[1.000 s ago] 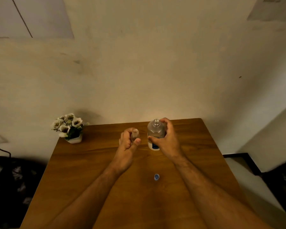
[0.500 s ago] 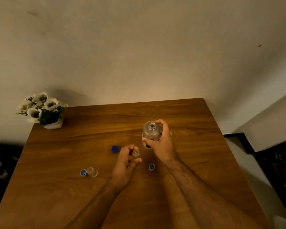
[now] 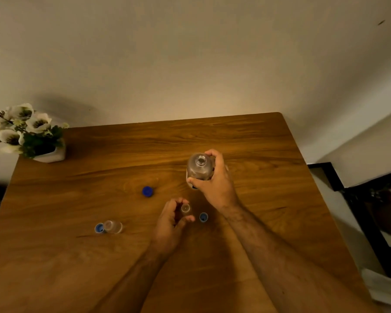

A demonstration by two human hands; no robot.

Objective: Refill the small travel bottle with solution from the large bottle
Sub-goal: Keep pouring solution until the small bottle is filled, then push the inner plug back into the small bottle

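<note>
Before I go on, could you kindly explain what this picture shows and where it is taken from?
There is no machine here: a person wears a camera on the head, looking down at their own two bare hands over a wooden table. The right hand grips the large bottle, which is uncapped. The left hand curls its fingers round the small travel bottle, also open. On the table lie a dark blue cap, a lighter blue cap, a second small bottle on its side with another cap beside it, and a flower pot.
</note>
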